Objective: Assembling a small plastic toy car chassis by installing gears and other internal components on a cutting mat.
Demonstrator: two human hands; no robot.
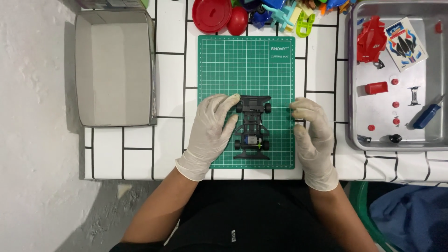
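Resting on the green cutting mat (224,65), your left hand (211,130) touches the black toy car chassis (252,127) with its fingertips, thumb near the front wheel and fingers along the left side; the grip is loose, more a steadying touch than a clasp. Your right hand (313,135) lies at the mat's right edge, just beside the chassis but apart from it, fingers curled and holding nothing. Both hands wear pale gloves. The chassis sits at the middle of the mat, lengthwise, wheels on, with a small motor near your end. The mat lies at the near edge of the white tiled worktop (168,70). A grey cardboard box (114,67) stands at the worktop's left edge. A metal tray (373,107) at the right edge holds a red car shell (371,39), a sticker sheet (406,44), small red parts and a blue screwdriver (427,115). Coloured plastic toys (284,14) crowd the far edge.
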